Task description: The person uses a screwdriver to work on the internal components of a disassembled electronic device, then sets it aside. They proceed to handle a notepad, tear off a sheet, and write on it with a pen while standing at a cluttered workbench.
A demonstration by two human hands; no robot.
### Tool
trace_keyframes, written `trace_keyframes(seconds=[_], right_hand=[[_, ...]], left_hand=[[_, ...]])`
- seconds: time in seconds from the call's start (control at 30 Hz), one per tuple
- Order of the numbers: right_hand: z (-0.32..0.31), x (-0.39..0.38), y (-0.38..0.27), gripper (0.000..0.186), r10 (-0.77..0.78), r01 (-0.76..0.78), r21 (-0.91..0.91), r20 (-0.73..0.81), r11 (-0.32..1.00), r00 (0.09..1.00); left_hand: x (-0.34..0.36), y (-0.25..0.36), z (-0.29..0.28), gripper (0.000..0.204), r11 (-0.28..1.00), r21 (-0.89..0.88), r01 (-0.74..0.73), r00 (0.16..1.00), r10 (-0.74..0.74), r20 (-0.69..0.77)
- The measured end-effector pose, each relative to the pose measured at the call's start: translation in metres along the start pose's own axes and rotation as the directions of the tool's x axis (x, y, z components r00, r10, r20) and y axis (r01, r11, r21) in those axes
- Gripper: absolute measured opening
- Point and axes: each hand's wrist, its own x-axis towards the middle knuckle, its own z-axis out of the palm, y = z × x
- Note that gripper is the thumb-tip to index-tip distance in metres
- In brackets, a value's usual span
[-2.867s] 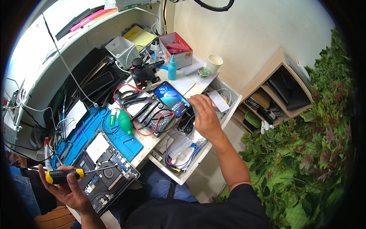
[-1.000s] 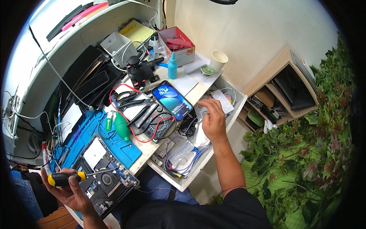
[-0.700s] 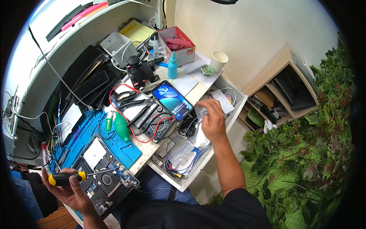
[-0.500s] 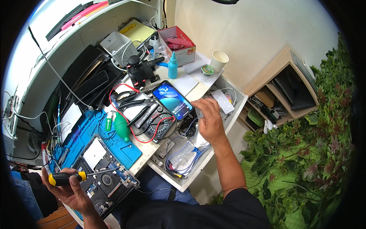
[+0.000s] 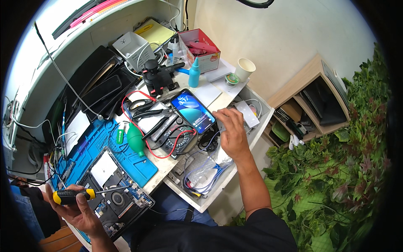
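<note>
My left hand (image 5: 84,214) holds a screwdriver (image 5: 73,196) by its black and yellow handle. The shaft points right, above an opened laptop (image 5: 119,201) whose fan and boards are exposed. My right hand (image 5: 233,133) hovers over an open drawer (image 5: 200,203), fingers stretched and slightly bent, holding nothing that I can see. Its fingertips are at the right edge of a phone (image 5: 194,111) with a lit screen; whether they touch it I cannot tell. Left of the phone lie black-handled pliers (image 5: 154,126) and an analogue multimeter (image 5: 181,140) with a red lead.
Under the laptop is a blue work mat (image 5: 145,170), with a green air blower (image 5: 135,140) on it. Behind stand a blue bottle (image 5: 194,74), a paper cup (image 5: 244,69), a red box (image 5: 212,61) and a phone clamp (image 5: 152,77). Cables fill the drawer. A wooden shelf (image 5: 319,69) stands right.
The phone's lit screen now displays a large clock in place of other graphics. The whole view has shifted slightly. Both hands hold nearly the same places.
</note>
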Motion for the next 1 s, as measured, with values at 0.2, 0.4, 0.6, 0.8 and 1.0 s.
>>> trace_keyframes(seconds=[0.2,0.4,0.6,0.8,1.0], right_hand=[[0.000,0.001,0.001,0.071,0.012,-0.012,0.006,0.000,1.000,1.000],[0.000,0.000,0.002,0.070,0.018,-0.018,0.006,0.002,1.000,1.000],[0.000,0.000,0.005,0.068,0.022,-0.022,0.005,-0.010,1.000,1.000],[0.014,-0.005,0.027,0.061,-0.030,0.033,0.024,-0.123,0.999,0.992],[-0.025,-0.011,-0.025,0.041,-0.144,0.136,-0.048,-0.367,0.990,0.919]], left_hand=[[0.000,-0.002,0.002,0.075,1.000,-0.011,0.010,1.000,-0.010,-0.010],[0.000,-0.003,0.001,0.076,1.000,-0.012,0.027,1.000,-0.027,0.015],[0.000,-0.001,-0.001,0.075,1.000,-0.012,0.023,1.000,-0.023,0.017],[-0.001,0.006,-0.006,0.074,0.996,-0.077,-0.040,0.997,0.045,0.059],[-0.002,0.016,-0.014,0.081,0.975,-0.219,-0.047,0.989,0.077,0.129]])
